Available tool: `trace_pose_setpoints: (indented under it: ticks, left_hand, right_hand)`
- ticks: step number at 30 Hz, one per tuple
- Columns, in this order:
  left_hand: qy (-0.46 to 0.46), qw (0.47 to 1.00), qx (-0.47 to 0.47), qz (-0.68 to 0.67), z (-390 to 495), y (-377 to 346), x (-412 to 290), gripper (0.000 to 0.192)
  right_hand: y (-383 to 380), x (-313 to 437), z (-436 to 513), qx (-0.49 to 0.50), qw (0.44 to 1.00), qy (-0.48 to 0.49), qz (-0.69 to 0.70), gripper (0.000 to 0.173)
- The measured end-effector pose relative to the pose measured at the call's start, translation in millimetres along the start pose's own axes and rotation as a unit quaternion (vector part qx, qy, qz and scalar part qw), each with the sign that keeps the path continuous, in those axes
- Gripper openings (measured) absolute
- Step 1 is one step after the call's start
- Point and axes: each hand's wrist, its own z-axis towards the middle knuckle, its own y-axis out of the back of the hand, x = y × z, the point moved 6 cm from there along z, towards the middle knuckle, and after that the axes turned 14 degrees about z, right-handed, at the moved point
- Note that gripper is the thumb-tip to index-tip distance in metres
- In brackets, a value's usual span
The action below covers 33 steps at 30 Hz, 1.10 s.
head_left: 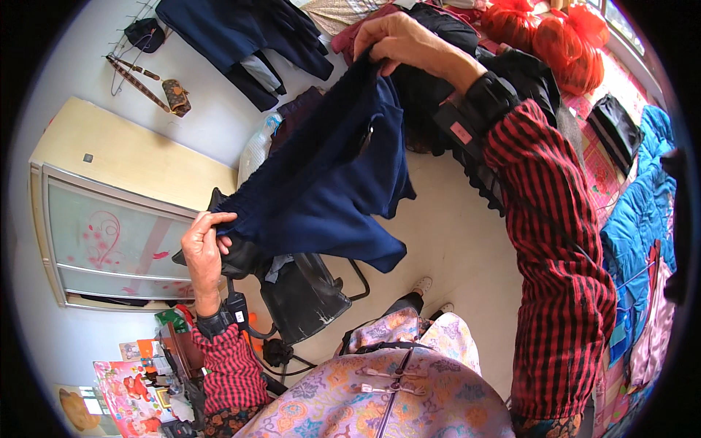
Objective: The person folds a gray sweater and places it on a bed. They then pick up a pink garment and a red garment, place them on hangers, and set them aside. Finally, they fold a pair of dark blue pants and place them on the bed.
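A pair of navy blue trousers [339, 191] hangs stretched between my two hands, its gathered elastic waistband running slantwise from lower left to upper right. My left hand [204, 241] pinches one end of the waistband between thumb and fingers. At the other end, my right hand [402, 46] grips the waistband, raised higher and farther off. The dark inside of the waist shows between them, with a small shiny spot near the right side. The legs hang down over the floor, their lower ends turned partly from view.
A black chair [306, 295] stands under the trousers. At left is a low cabinet [137, 142] with sliding glass doors. Dark clothes [235, 38] and a small handbag [176, 98] hang on the wall. On the right, a bed [597, 186] bears red bags [569, 55] and a blue quilted garment [635, 219].
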Motion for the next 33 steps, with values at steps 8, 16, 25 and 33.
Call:
trace_pose_setpoints:
  ticks: [8, 16, 25, 33]
  left_hand:
    - [-0.086, 0.992, 0.074, 0.064, -0.9, 6.1, -8.2, 0.008]
    - [-0.18, 0.957, 0.161, 0.16, 20.5, -25.2, -33.6, 0.016]
    - [-0.177, 0.952, 0.157, 0.191, 22.3, -5.0, -50.3, 0.013]
    - [-0.141, 0.966, 0.116, 0.183, 24.5, 20.5, -42.4, 0.013]
  right_hand:
    - [-13.6, 44.2, -7.1, -0.009, 0.994, 0.098, -0.043, 0.017]
    - [-189.6, -69.2, -127.1, 0.168, 0.983, -0.071, 0.029, 0.033]
    - [-317.0, -146.1, -222.0, 0.086, 0.982, 0.004, -0.17, 0.074]
    - [-225.2, -158.5, -233.6, -0.017, 0.986, -0.163, -0.017, 0.035]
